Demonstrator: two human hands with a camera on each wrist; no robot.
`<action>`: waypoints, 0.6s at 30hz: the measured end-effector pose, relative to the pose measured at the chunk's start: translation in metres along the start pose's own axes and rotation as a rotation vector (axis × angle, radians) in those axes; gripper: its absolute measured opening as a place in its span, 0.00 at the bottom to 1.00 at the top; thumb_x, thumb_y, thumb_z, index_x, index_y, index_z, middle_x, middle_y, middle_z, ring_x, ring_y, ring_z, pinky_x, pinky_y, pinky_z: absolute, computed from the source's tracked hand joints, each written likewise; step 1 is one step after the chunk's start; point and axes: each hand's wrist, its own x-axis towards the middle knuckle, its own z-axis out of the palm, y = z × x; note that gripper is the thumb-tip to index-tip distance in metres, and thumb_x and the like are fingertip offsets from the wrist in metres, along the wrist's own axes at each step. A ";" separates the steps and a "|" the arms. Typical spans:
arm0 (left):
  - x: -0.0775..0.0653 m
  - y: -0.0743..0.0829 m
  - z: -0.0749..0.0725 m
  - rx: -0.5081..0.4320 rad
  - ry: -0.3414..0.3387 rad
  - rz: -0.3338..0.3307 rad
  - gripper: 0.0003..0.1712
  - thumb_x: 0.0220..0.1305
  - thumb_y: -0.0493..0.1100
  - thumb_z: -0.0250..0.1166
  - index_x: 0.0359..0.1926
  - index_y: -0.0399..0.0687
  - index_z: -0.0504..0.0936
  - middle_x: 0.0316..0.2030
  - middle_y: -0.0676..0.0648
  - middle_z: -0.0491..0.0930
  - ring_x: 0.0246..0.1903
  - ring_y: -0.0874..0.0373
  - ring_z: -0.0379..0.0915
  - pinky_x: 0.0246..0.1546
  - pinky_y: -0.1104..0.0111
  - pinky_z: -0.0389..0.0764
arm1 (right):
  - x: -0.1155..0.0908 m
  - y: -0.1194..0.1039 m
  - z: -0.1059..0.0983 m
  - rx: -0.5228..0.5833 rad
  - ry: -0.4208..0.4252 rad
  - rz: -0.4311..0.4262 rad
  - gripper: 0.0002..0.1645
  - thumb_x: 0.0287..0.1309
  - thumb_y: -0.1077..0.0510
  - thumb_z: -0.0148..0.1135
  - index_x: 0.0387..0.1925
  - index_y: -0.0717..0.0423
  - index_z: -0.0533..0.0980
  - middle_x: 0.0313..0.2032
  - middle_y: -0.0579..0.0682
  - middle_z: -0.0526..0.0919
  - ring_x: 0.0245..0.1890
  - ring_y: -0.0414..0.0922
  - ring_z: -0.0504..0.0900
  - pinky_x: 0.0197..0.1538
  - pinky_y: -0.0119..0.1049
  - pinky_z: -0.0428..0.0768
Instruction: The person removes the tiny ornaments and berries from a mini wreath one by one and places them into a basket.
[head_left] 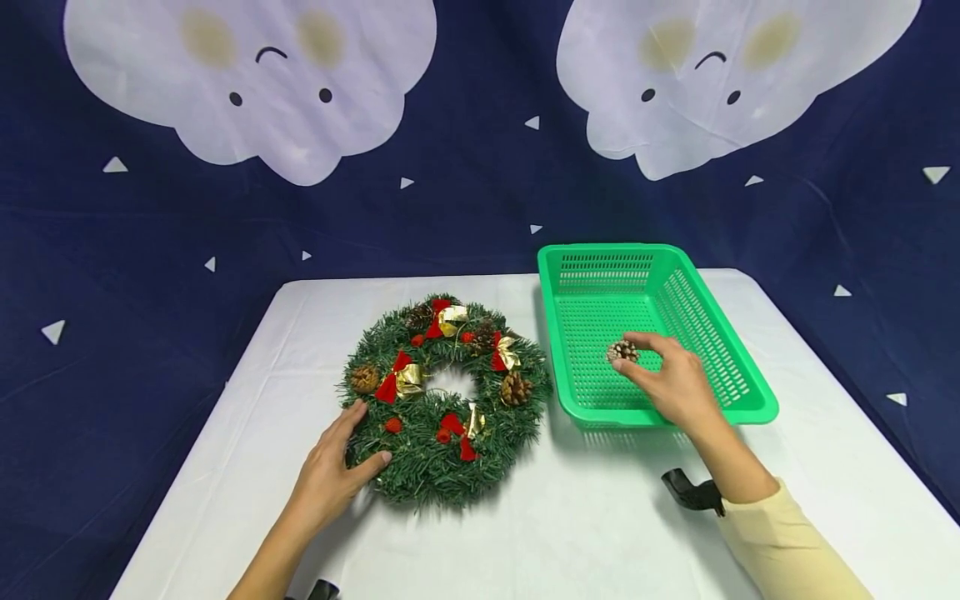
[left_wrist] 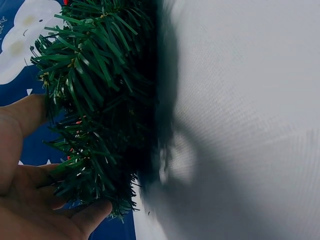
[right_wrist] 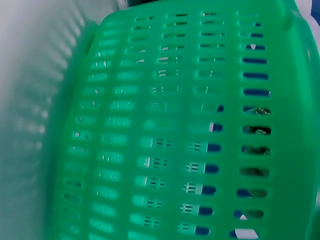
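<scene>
A green wreath (head_left: pixel 431 479) with red and gold bows, red berries and pine cones lies on the white table. My left hand (head_left: pixel 330 475) holds its left rim, thumb and fingers spread around the edge. In the left wrist view, fingers (left_wrist: pixel 92 217) reach against the green needles. Over the green plastic basket (head_left: pixel 566 392), my right hand (head_left: pixel 678 383) pinches a small pine cone (head_left: pixel 622 352) between thumb and finger. The right wrist view shows only the slotted basket side, so the hand and pine cone are hidden there.
The white-covered table (head_left: pixel 570 525) carries the wreath at left and the basket at right, close together. Behind hangs a dark blue cloth (head_left: pixel 480 225) with clouds and small white triangles. A black strap piece (head_left: pixel 693 492) sits at my right wrist.
</scene>
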 end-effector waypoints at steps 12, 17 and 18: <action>0.001 0.000 0.002 -0.003 0.008 0.007 0.46 0.58 0.54 0.66 0.72 0.45 0.55 0.73 0.42 0.52 0.69 0.35 0.49 0.63 0.35 0.55 | 0.006 0.010 -0.007 -0.059 -0.083 0.038 0.35 0.57 0.36 0.59 0.59 0.54 0.72 0.55 0.58 0.79 0.58 0.62 0.72 0.53 0.60 0.71; 0.001 -0.001 0.002 -0.006 0.006 0.004 0.46 0.58 0.54 0.66 0.72 0.45 0.55 0.73 0.42 0.51 0.70 0.35 0.48 0.63 0.35 0.55 | 0.008 0.012 -0.009 -0.065 -0.108 0.052 0.35 0.57 0.37 0.59 0.58 0.54 0.73 0.54 0.59 0.80 0.57 0.61 0.73 0.51 0.59 0.73; 0.000 -0.001 0.002 -0.008 0.005 0.002 0.46 0.58 0.54 0.66 0.72 0.45 0.55 0.73 0.42 0.51 0.70 0.35 0.48 0.63 0.35 0.55 | 0.008 0.012 -0.009 -0.067 -0.115 0.055 0.34 0.57 0.37 0.59 0.58 0.54 0.73 0.54 0.58 0.80 0.57 0.61 0.73 0.51 0.58 0.74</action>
